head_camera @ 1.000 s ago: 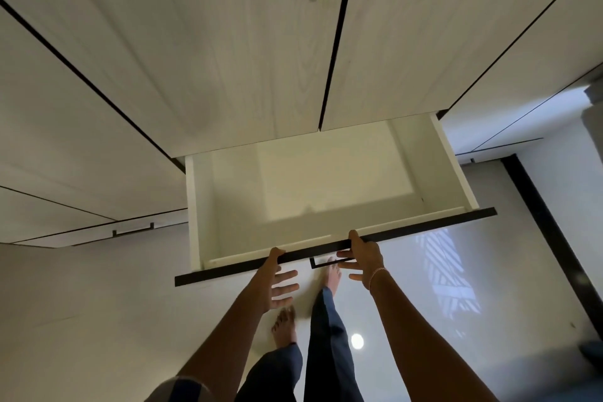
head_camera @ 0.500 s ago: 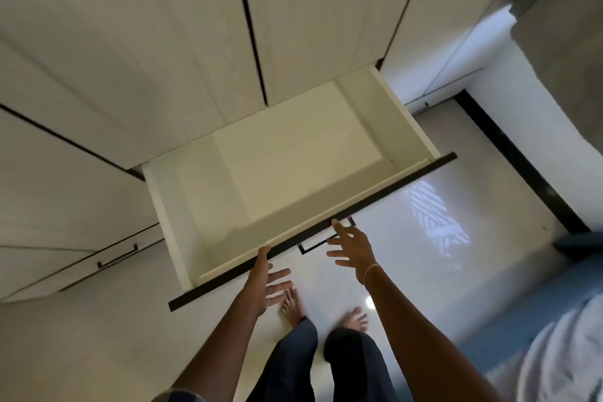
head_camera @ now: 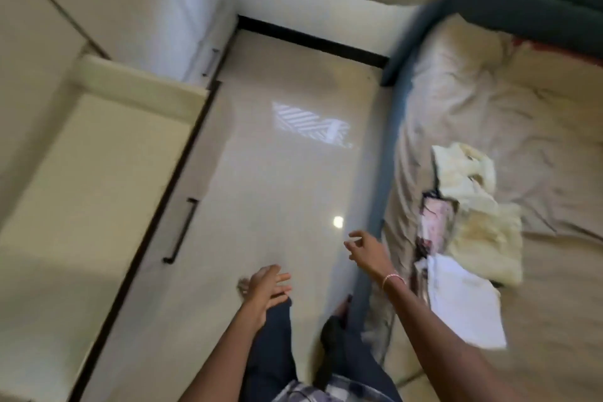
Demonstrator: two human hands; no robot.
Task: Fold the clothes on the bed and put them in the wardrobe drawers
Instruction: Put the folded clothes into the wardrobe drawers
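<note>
**Friend:** Why is that drawer (head_camera: 91, 179) sticking out on your left?

**Me:** I think it is out so folded clothes can go right in. Its dark handle (head_camera: 181, 232) is on the front, next to the floor (head_camera: 277, 173) that runs between drawer and bed.

**Friend:** Where are the clothes?

**Me:** On the bed (head_camera: 489, 101), near the edge on my side, in a messy pile. There is a yellow one (head_camera: 479, 222), a white one (head_camera: 463, 310) and a pinkish bit (head_camera: 434, 225) beside them (too blurry to say what it is). None looks folded.

**Friend:** What are your hands doing?

**Me:** My left hand (head_camera: 264, 287) is over the floor with its fingers spread, holding nothing. My right hand (head_camera: 367, 250), the one with the bracelet (head_camera: 393, 279), is up by the bed edge. Its fingers bend loosely and hold nothing too. It is near the pile but not touching it.

**Friend:** Why empty hands?

**Me:** My guess is I need both free to lift the first piece and fold it flat.
</note>
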